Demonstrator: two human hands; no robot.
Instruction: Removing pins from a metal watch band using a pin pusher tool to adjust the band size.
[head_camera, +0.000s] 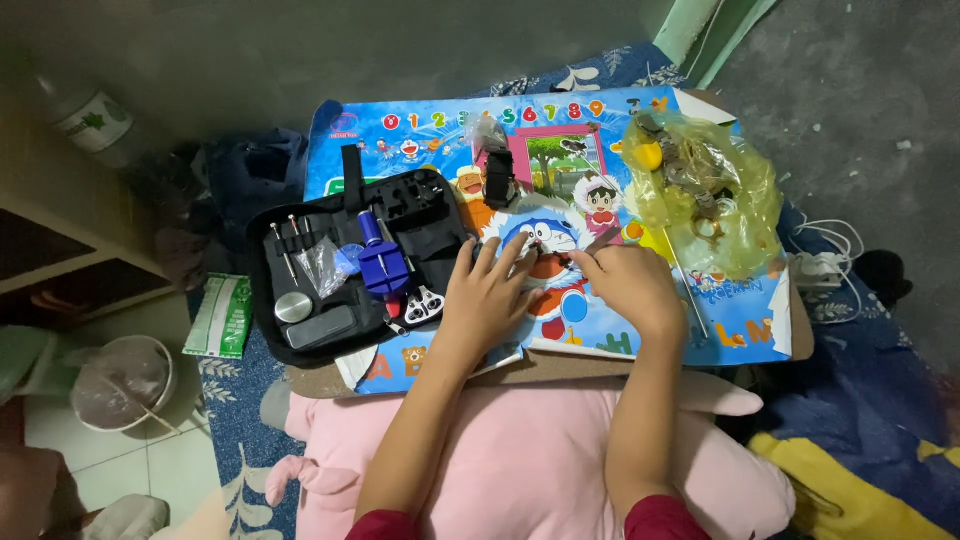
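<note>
My left hand (487, 290) lies on a colourful cartoon board (560, 120) with its fingers spread, fingertips pointing toward the right hand. My right hand (630, 283) rests next to it with fingers curled, pinching something small at its fingertips that I cannot make out. A black tool case (345, 262) lies open just left of my left hand, holding small screwdrivers, a blue tool and a round metal piece. A black object in clear wrapping (497, 170) stands on the board beyond my hands.
A yellow plastic bag (705, 190) of small parts sits at the board's right. A pink plush cushion (520, 450) lies under my forearms. To the left are a green packet (222, 318), a covered bowl (122, 382) and a shelf. A white power strip (820, 268) lies at right.
</note>
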